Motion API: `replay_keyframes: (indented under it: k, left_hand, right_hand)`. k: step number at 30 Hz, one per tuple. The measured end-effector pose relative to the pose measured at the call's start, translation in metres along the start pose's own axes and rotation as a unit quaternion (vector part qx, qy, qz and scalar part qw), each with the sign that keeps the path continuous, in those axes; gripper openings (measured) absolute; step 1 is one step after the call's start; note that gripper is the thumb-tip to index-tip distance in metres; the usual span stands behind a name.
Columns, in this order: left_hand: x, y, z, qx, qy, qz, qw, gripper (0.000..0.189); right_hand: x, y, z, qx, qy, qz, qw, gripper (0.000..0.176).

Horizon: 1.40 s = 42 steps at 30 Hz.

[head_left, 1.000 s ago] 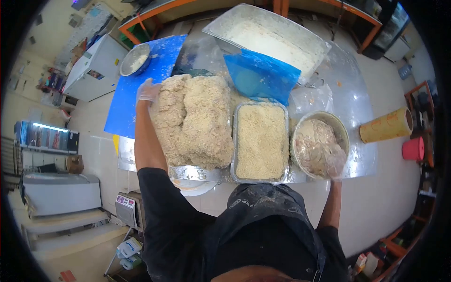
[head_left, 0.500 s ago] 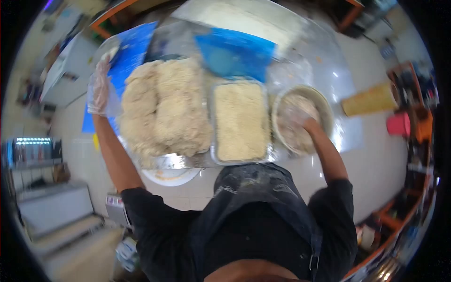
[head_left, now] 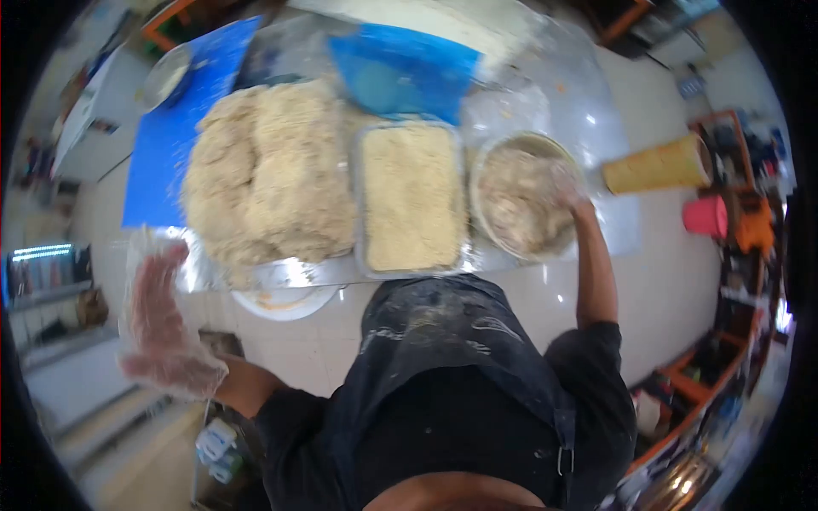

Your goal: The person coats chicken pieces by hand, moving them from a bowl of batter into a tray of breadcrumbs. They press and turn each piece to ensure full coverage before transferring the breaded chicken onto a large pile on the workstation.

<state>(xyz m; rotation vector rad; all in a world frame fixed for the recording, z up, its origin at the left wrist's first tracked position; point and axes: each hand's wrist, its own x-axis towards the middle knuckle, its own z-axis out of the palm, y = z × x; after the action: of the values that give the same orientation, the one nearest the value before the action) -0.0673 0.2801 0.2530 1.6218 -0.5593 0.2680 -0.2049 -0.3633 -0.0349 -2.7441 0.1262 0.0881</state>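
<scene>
My left hand (head_left: 162, 311), in a clear plastic glove, is raised off the table's left front corner. Its fingers are stretched out and nothing is in them. At the right, my gloved right hand (head_left: 564, 183) reaches into a round tub (head_left: 479, 223), against its right inner side; blur and the contents obscure its fingers. A pale, wet, lumpy mixture (head_left: 515, 200) fills much of that tub. Beside it stands a rectangular tray (head_left: 359, 204) of yellowish crumbs (head_left: 411, 196). Farther left lies a big heap of crumb-coated pieces (head_left: 268, 175), nearest to my left hand.
On the metal table (head_left: 609, 111) are a blue plastic bag (head_left: 405, 72), a blue sheet (head_left: 153, 162) and a small bowl (head_left: 166, 78) on it. A yellow cylinder (head_left: 652, 163) and a pink bucket (head_left: 705, 216) stand at the right. A white basin (head_left: 290, 305) is below the front edge.
My left hand has come back from the small bowl and moved toward my body, off the table. My right hand has shifted to the right side inside the tub.
</scene>
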Motion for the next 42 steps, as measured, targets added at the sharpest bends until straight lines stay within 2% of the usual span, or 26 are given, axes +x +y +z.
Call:
replay_keyframes:
  k: [3,4,5,8,11,14,16,17,18,19,20,22,25,26,28,31,32,33,34,35,36,38,39,40,41,42]
  left_hand:
    - [-0.022,-0.034,0.018,-0.168,-0.084,-0.049,0.981,0.106]
    - [-0.027,-0.042,0.037,-0.177,-0.096,-0.088,0.976,0.105]
    - [-0.037,-0.045,0.060,-0.177,-0.103,-0.125,0.971,0.104]
    - [-0.056,-0.068,0.103,-0.219,-0.133,-0.188,0.948,0.102]
    - [-0.071,-0.082,0.121,-0.263,-0.145,-0.228,0.926,0.100]
    - [-0.075,-0.078,0.128,-0.266,-0.145,-0.242,0.922,0.099]
    - [-0.076,-0.076,0.129,-0.255,-0.149,-0.240,0.925,0.098]
    - [-0.078,-0.075,0.129,-0.246,-0.142,-0.246,0.927,0.097]
    - [-0.080,-0.075,0.130,-0.238,-0.137,-0.251,0.928,0.097]
    - [-0.081,-0.073,0.131,-0.230,-0.132,-0.255,0.930,0.096]
    - [-0.082,-0.071,0.133,-0.236,-0.129,-0.255,0.929,0.094]
    - [-0.084,-0.068,0.140,-0.249,-0.124,-0.255,0.926,0.092]
    - [-0.095,-0.075,0.146,-0.274,-0.126,-0.264,0.916,0.089]
    - [-0.096,-0.073,0.147,-0.275,-0.132,-0.267,0.914,0.088]
    - [-0.096,-0.070,0.151,-0.276,-0.146,-0.272,0.910,0.088]
    - [-0.095,-0.069,0.154,-0.256,-0.158,-0.261,0.917,0.088]
    - [-0.094,-0.070,0.155,-0.254,-0.156,-0.263,0.918,0.087]
    - [-0.094,-0.071,0.154,-0.252,-0.153,-0.267,0.918,0.087]
    - [-0.094,-0.072,0.154,-0.250,-0.150,-0.271,0.917,0.086]
    - [-0.091,-0.075,0.156,-0.250,-0.154,-0.266,0.918,0.081]
    - [-0.085,-0.079,0.161,-0.250,-0.160,-0.262,0.918,0.076]
    - [-0.070,-0.087,0.181,-0.213,-0.192,-0.232,0.930,0.068]
    - [-0.059,-0.092,0.198,-0.174,-0.215,-0.205,0.939,0.065]
    - [-0.041,-0.101,0.217,-0.044,-0.276,-0.193,0.940,0.061]
    - [-0.018,-0.114,0.239,0.087,-0.329,-0.176,0.924,0.057]
    - [-0.013,-0.156,0.269,-0.010,-0.303,-0.205,0.931,0.055]
  right_hand:
    - [0.002,0.038,0.026,0.026,0.039,-0.059,0.997,0.049]
    - [-0.005,-0.016,-0.016,0.302,-0.034,0.029,0.952,0.049]
    - [-0.012,-0.082,-0.065,0.543,-0.051,0.145,0.825,0.050]
    - [-0.028,-0.105,-0.078,0.648,-0.001,0.106,0.754,0.049]
    - [-0.035,-0.116,-0.086,0.687,0.007,0.061,0.724,0.048]
    - [-0.034,-0.105,-0.080,0.671,0.049,0.184,0.716,0.038]
    - [-0.025,-0.094,-0.069,0.400,0.089,0.152,0.899,0.030]
    - [-0.021,-0.088,-0.065,0.247,0.108,0.126,0.955,0.027]
    - [-0.013,-0.099,-0.066,0.053,0.081,0.107,0.990,0.026]
    - [0.001,-0.123,-0.067,-0.144,0.053,0.083,0.985,0.025]
    - [0.015,-0.143,-0.062,-0.334,0.024,0.056,0.941,0.025]
    - [0.043,-0.156,-0.031,-0.093,0.074,0.086,0.989,0.027]
    - [0.047,-0.148,0.032,-0.139,0.186,-0.103,0.967,0.025]
    - [0.049,-0.146,0.036,-0.112,0.081,-0.070,0.988,0.027]
    - [0.057,-0.155,0.018,-0.054,-0.129,0.000,0.990,0.030]
    - [0.066,-0.164,-0.015,-0.172,-0.362,-0.001,0.916,0.037]
    - [0.059,-0.157,-0.018,-0.061,-0.262,-0.026,0.963,0.036]
    - [0.042,-0.144,-0.023,0.051,-0.157,-0.051,0.985,0.035]
    - [0.029,-0.135,-0.025,0.163,-0.049,-0.075,0.983,0.034]
    - [0.018,-0.130,-0.022,0.309,0.008,-0.001,0.951,0.033]
    - [0.006,-0.129,-0.018,0.446,0.067,0.074,0.890,0.033]
    - [-0.008,-0.112,-0.016,0.363,0.086,0.137,0.918,0.033]
    - [-0.005,-0.093,-0.018,0.136,0.037,0.119,0.983,0.033]
    - [-0.004,-0.078,-0.018,-0.099,-0.015,0.093,0.991,0.034]
    - [-0.005,-0.069,-0.014,-0.101,-0.030,0.111,0.988,0.039]
    - [-0.004,-0.060,-0.009,-0.103,-0.045,0.126,0.986,0.044]
